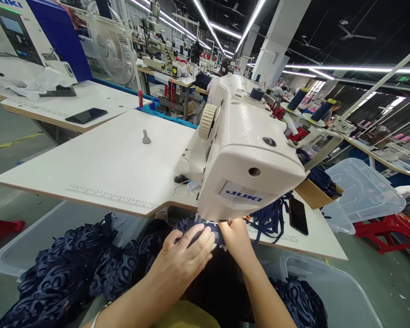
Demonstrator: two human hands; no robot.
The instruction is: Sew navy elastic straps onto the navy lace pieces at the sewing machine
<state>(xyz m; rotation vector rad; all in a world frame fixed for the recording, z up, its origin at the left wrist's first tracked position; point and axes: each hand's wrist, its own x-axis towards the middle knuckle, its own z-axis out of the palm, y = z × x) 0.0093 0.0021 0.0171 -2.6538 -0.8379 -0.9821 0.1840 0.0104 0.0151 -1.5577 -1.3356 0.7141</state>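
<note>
A white JUKI sewing machine [246, 159] stands in the centre, its head above both hands. Below it, a piece of dark navy patterned fabric [217, 233] lies at the needle area, which the machine head mostly hides. My left hand [187, 248] has its fingers bent over the fabric's left part, pressing and gripping it. My right hand [235, 234] pinches the fabric's right edge close under the machine head. More navy patterned fabric [64, 269] is heaped at the lower left. Navy straps [268, 218] lie right of the machine.
The white table [123, 155] extends left, bearing a small grey piece [146, 137]. One phone [86, 115] lies at the left, another [298, 216] at the right. Clear bins [341, 287] flank my lap. A cardboard box [316, 193] and red stool [392, 230] are rightward.
</note>
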